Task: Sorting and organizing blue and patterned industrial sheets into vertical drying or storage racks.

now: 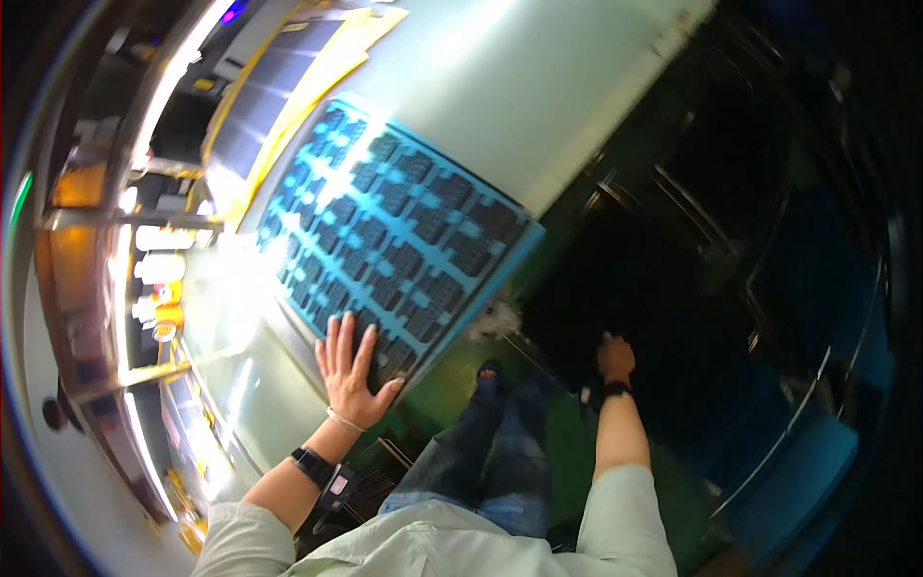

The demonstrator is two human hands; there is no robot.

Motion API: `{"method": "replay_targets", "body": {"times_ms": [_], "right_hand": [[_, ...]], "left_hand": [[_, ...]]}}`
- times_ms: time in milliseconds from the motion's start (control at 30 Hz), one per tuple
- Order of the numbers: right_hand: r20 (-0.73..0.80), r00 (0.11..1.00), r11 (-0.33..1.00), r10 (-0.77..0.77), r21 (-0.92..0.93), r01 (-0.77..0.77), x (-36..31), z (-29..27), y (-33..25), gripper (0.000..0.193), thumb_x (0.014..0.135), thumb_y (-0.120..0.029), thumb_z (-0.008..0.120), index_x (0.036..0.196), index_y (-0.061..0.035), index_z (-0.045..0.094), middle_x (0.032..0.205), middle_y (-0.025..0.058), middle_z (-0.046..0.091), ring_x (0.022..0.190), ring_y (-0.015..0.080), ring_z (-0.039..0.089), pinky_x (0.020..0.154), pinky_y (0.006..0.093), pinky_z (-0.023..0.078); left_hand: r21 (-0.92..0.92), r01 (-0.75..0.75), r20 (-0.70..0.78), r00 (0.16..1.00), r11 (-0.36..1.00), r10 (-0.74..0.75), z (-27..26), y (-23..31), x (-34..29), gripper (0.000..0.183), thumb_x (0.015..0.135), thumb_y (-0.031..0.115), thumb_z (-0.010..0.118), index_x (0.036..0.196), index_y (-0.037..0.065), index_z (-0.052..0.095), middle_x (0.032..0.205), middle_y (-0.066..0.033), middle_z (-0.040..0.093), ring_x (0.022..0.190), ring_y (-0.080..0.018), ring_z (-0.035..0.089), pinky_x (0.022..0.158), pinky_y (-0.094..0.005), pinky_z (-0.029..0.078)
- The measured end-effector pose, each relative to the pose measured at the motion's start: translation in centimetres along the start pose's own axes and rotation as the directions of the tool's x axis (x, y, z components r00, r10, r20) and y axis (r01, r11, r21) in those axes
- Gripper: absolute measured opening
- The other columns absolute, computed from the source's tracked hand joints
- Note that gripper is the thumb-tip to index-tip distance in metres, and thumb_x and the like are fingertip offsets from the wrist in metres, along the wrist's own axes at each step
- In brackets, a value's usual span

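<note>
A blue sheet with rows of dark patterned blocks lies at an angle on a pale table, its right edge overhanging slightly or flush; I cannot tell which. My left hand rests flat on its near corner, fingers spread, holding nothing. Strong glare washes out the sheet's left side. To the right, my right hand is held low over a very dark area, its fingers curled in. Whatever those fingers grip, if anything, is lost in the shadow.
The pale table stretches away to the far right. Yellow-edged dark sheets lie beyond the blue one. White bottles stand by a lit shelf frame at left. A blue surface is at lower right, beside dark metal bars.
</note>
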State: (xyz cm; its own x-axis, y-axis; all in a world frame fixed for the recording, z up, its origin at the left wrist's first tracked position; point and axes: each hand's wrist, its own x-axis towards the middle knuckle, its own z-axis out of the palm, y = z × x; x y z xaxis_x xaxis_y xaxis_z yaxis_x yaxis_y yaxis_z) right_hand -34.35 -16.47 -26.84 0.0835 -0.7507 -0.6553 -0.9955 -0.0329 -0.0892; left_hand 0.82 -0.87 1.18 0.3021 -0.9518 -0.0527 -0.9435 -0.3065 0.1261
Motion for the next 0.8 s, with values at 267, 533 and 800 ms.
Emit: {"method": "replay_targets", "body": {"times_ms": [267,533,800], "right_hand": [[-0.071,0.944,0.678,-0.321,0.679,0.281,-11.6,0.1,-2.1,0.013,0.084,-0.008,0.048,0.079,0.0006,0.056,0.062,0.0123,0.059,0.047,0.0165,0.057,0.046,0.0278,0.046],[-0.196,0.565,0.45,-0.802,0.424,0.786,-26.8,-15.9,-19.1,0.014,0.081,-0.012,0.054,0.087,-0.0001,0.058,0.073,0.014,0.06,0.065,0.0237,0.06,0.06,0.032,0.047],[-0.072,0.157,0.172,-0.985,-0.339,0.925,-23.6,-13.3,-28.0,0.069,0.075,-0.031,0.064,0.13,-0.0026,0.034,0.136,0.025,0.027,0.124,0.0443,0.024,0.102,0.0488,0.021]], "left_hand": [[-0.069,0.043,-0.021,0.999,0.997,-0.044,-1.3,-0.7,-1.0,0.072,0.069,0.053,0.059,0.131,0.022,0.039,0.141,-0.0111,0.025,0.132,-0.0325,0.017,0.102,-0.0555,0.011],[-0.162,-0.049,-0.214,0.977,0.986,0.013,0.4,-1.9,-3.5,0.073,0.075,0.058,0.052,0.134,0.021,0.032,0.144,-0.0107,0.019,0.133,-0.0319,0.012,0.101,-0.0589,0.01],[-0.375,0.114,-0.467,0.834,0.92,-0.293,0.8,-1.4,-9.9,0.063,0.075,0.021,0.058,0.133,0.014,0.034,0.14,-0.0127,0.025,0.131,-0.0294,0.02,0.102,-0.0482,0.022]]}}
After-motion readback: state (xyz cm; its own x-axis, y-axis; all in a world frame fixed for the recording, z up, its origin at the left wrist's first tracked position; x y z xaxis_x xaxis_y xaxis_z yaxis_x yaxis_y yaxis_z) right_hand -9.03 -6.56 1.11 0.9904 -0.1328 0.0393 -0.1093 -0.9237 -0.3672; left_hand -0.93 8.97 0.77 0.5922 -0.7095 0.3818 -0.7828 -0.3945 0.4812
